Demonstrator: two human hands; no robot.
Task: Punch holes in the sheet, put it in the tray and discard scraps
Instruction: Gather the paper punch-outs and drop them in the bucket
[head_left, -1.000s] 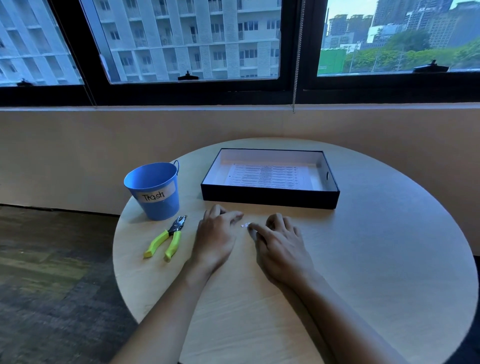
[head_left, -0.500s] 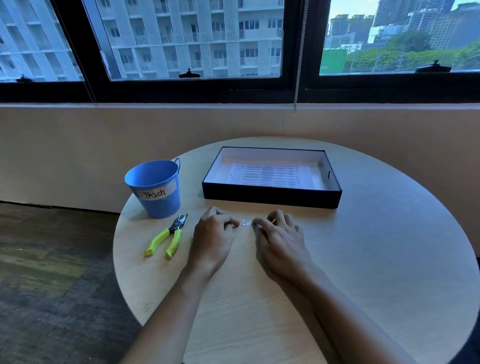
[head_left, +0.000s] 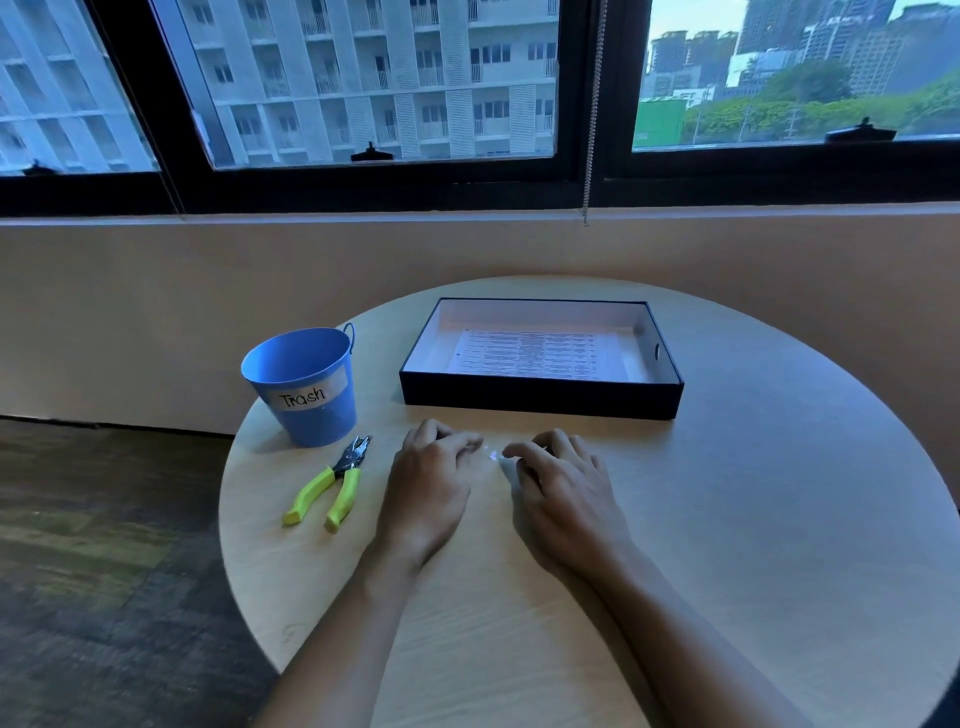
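Note:
The printed sheet (head_left: 524, 354) lies flat inside the black tray (head_left: 540, 400) at the back of the round table. A few tiny white paper scraps (head_left: 493, 456) lie on the tabletop in front of the tray. My left hand (head_left: 428, 488) and my right hand (head_left: 563, 496) rest palm-down on either side of them, fingers loosely bent, fingertips on the table just short of the scraps. Neither hand holds anything that I can see. The hole punch (head_left: 332, 486) with yellow-green handles lies left of my left hand. The blue bucket (head_left: 304, 384) labelled "Trash" stands behind the punch.
The round wooden table (head_left: 753, 519) stands against a low beige wall under dark-framed windows. Its left edge runs close to the bucket and punch, with dark floor (head_left: 93, 571) below. A blind chain (head_left: 592, 130) hangs above the tray.
Both hands have edged slightly forward and their fingertips have drawn closer together around the scraps. The bucket, punch and tray stay where they were.

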